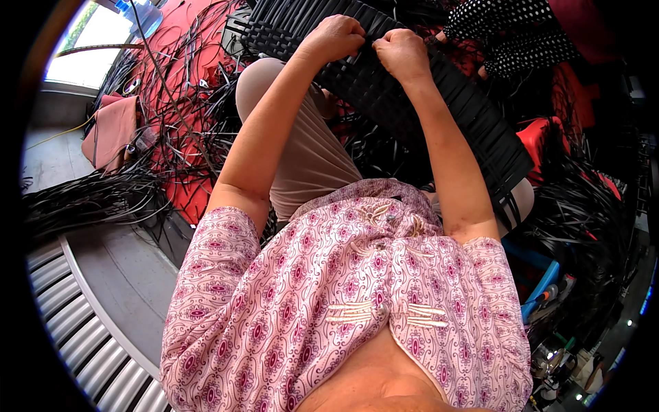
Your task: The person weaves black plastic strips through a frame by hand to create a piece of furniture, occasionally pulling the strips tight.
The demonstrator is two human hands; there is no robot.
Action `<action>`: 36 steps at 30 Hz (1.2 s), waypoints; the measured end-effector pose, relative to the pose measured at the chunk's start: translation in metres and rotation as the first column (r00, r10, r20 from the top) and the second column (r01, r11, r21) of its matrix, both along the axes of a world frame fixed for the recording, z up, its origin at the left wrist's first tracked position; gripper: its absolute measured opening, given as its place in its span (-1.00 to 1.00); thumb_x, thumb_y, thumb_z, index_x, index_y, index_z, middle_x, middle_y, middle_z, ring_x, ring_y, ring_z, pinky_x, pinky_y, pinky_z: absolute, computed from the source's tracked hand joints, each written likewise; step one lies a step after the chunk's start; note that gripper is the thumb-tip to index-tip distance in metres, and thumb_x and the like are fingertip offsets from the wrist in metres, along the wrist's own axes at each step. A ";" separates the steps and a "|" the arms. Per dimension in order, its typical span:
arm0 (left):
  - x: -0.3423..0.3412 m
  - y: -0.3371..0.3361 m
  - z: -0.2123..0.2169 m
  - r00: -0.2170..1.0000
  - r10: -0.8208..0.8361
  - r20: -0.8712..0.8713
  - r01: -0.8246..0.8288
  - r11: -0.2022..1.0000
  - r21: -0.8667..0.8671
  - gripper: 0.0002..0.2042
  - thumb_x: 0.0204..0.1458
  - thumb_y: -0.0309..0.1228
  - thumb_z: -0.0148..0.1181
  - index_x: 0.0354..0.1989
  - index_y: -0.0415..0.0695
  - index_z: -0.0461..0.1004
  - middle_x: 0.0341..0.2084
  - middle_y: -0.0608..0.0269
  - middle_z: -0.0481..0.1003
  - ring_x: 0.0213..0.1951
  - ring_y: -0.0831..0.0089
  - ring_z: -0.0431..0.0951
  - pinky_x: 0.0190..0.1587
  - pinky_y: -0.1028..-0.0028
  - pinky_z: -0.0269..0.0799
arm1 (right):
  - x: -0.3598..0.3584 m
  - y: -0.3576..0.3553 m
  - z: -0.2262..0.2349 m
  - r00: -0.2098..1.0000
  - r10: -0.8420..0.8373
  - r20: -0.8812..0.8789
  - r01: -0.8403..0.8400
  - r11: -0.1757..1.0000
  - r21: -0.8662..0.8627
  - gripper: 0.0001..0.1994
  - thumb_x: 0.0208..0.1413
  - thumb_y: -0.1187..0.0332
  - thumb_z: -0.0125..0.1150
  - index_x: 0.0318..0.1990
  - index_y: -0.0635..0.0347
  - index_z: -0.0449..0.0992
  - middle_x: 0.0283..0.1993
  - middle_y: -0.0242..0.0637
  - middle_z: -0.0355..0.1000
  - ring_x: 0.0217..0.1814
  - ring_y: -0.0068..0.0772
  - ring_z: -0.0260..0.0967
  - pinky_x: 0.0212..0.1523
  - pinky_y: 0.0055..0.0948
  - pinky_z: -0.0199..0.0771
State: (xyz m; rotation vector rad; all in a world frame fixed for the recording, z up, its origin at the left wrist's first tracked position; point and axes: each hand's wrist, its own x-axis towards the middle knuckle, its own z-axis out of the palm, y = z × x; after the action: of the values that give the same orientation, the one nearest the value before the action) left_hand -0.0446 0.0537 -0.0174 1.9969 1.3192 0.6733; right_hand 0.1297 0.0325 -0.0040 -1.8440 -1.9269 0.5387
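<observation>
A large black woven panel (473, 130) made of flat strips lies slantwise across my knees, from the upper left down to the right. Both arms reach forward to its far part. My left hand (334, 38) is closed at the panel's weave, fingers curled and pinched together. Just to the right, my right hand (401, 53) is closed too, its fingertips pressed at the same stretch of weave. The gap between the hands is small. What the fingers pinch looks like a thin black strip, but it blends into the dark weave.
Loose black strips (185, 103) lie tangled over the red floor covering (171, 41). A thick strip bundle (89, 199) is at left, near a white radiator (89, 323). At right are a blue crate (539, 275) and a red object (539, 144). Another person's dotted sleeves (508, 34) show at upper right.
</observation>
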 end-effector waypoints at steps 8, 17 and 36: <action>-0.004 0.007 -0.001 0.992 0.041 0.119 -0.017 0.982 -0.190 -0.77 0.11 -0.31 0.24 -0.26 -0.26 0.56 -0.54 0.31 0.55 -0.50 0.60 0.59 -0.45 0.58 0.49 | -0.006 0.005 -0.008 0.991 -0.025 0.133 0.013 0.996 0.087 -0.75 0.03 0.24 0.21 -0.28 0.22 0.66 -0.24 0.03 0.59 -0.04 0.03 0.56 -0.03 -0.09 0.56; -0.017 0.008 0.001 0.986 0.114 0.123 -0.103 0.991 -0.090 -0.77 0.06 -0.30 0.27 -0.33 -0.26 0.60 -0.53 0.18 0.61 -0.51 0.48 0.65 -0.41 0.47 0.56 | -0.017 -0.011 0.009 0.989 0.119 0.086 -0.128 0.986 0.110 -0.70 0.01 0.25 0.29 -0.17 0.27 0.59 -0.13 0.03 0.56 -0.10 0.05 0.56 -0.05 -0.12 0.56; -0.061 0.004 0.112 0.965 -0.056 0.255 0.053 0.998 0.019 -0.82 0.07 -0.33 0.24 -0.38 -0.21 0.56 -0.61 0.32 0.50 -0.52 0.58 0.48 -0.45 0.53 0.39 | -0.031 0.024 0.033 0.368 0.499 -0.785 -0.350 0.856 0.381 -0.76 0.17 0.27 0.32 -0.13 0.24 0.65 -0.41 -0.37 0.56 -0.44 -0.63 0.45 -0.39 -0.64 0.48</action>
State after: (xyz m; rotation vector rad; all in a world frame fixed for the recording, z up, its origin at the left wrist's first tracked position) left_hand -0.1057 0.0581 0.0945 1.8750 1.1046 0.8813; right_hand 0.0990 0.0564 0.0290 -0.6119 -1.5629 1.1826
